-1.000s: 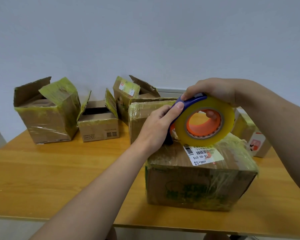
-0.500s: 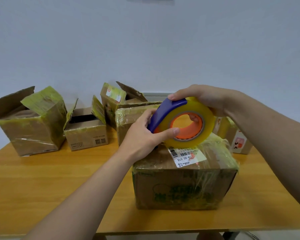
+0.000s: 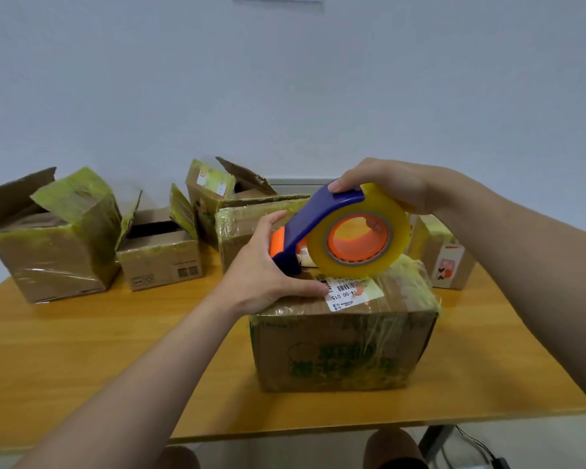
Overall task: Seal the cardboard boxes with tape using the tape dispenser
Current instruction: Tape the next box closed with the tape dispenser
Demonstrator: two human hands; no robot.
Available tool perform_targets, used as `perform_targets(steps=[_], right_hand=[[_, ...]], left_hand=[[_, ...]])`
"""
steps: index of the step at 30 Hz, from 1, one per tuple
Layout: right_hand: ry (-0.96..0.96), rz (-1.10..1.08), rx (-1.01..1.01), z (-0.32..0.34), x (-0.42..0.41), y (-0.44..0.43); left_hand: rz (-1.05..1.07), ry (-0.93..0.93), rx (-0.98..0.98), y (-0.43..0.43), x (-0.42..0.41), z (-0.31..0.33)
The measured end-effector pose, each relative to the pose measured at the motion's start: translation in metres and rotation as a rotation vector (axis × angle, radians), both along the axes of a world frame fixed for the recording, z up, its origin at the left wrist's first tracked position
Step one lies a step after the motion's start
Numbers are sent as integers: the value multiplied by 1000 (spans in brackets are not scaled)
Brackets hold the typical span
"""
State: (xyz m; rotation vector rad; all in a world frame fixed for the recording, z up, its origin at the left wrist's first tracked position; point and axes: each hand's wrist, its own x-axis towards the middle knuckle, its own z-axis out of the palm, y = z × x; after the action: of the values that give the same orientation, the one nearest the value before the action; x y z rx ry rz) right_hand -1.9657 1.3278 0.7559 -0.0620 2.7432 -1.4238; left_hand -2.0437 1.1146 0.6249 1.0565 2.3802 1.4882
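Head view shows the tape dispenser [image 3: 318, 214] down on top of the nearest box [image 3: 345, 350] on the desk [image 3: 82, 350], its blue arm slanting down-left, the right hand [image 3: 386, 184] gripping its top and the left hand [image 3: 268, 275] holding its lower end, thumb on the box.

I count six cardboard boxes [image 3: 48, 245] [image 3: 159, 258] [image 3: 210, 187] [image 3: 237, 231] [image 3: 342, 350] [image 3: 449, 262] on my one tabletop [image 3: 82, 350]; one tape dispenser [image 3: 305, 225] carrying one tape roll [image 3: 400, 231]; two hands in view, left hand [image 3: 264, 275] and right hand [image 3: 386, 184].

Atop front box [image 3: 342, 350], seemingly, sits tape dispenser [image 3: 320, 216]; open boxes [image 3: 159, 262] behind.
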Motion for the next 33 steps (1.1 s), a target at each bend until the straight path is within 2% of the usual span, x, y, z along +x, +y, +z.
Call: perform_targets(steps=[6,10,14,19,25,29,33], right_hand=[[-123,-103,-32,4,15,38],[-102,-175,-7,13,25,58],[-101,-121,162,10,28,49],[-44,-185,279,10,22,38],[-78,-208,201,7,17,33],[-117,-188,99,11,12,31],[-83,-126,120,13,3,19]], left_hand=[[-58,51,-128,-1,-2,-1],[-58,221,-411,1,0,8],[-84,363,-666,6,3,15],[-86,451,-837,16,5,25],[-151,527,-831,39,10,24],[-109,554,-826,31,6,27],[-60,547,-879,9,-2,30]])
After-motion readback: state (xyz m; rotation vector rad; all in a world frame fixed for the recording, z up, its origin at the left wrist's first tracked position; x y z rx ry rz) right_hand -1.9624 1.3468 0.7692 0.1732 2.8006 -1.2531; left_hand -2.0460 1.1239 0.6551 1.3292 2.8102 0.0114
